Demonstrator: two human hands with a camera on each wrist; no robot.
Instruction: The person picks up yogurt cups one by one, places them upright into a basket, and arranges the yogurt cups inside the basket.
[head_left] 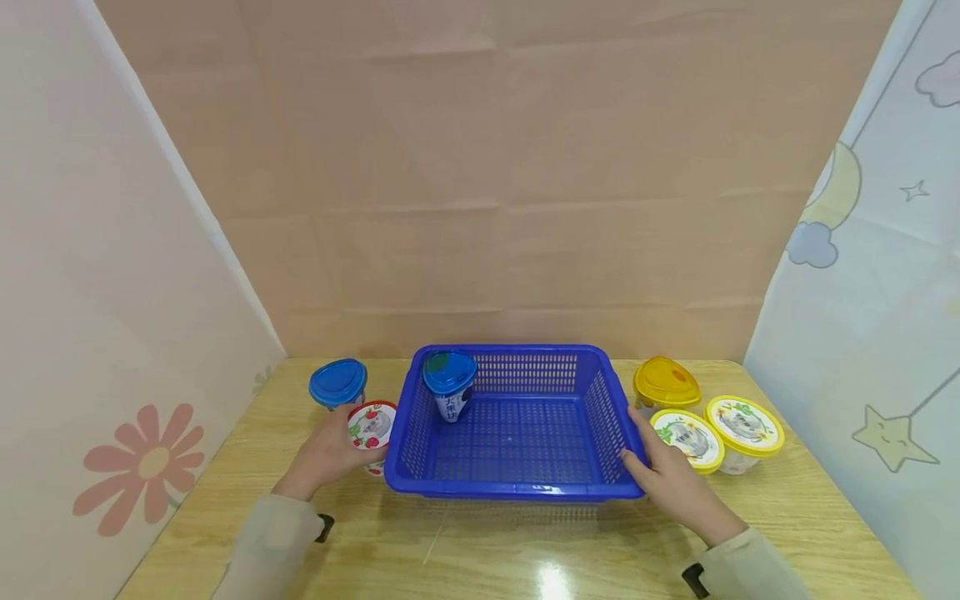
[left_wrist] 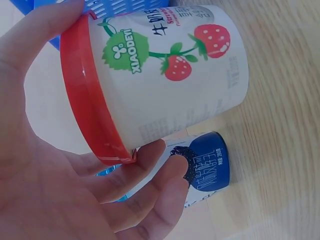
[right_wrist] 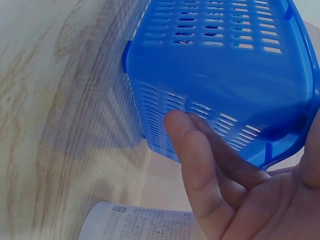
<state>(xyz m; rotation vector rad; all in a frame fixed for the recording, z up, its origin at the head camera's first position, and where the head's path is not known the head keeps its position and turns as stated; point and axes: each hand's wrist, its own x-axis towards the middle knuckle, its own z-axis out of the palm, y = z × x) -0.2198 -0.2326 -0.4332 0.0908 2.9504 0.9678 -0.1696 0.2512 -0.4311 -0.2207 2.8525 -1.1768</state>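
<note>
My left hand holds a yogurt cup with a red-rimmed lid just left of the blue plastic basket. In the left wrist view, strawberries are printed on the white side of this yogurt cup, and thumb and fingers curl round its lid. My right hand grips the basket's right rim, thumb at the rim and fingers against the outer wall. Inside the basket, at the back left, a blue-lidded cup leans at a tilt.
Another blue-lidded cup stands behind my left hand. To the right of the basket are a yellow-lidded cup and two tubs with yellow-rimmed printed lids, a nearer tub and an outer tub. Walls enclose the wooden table on three sides.
</note>
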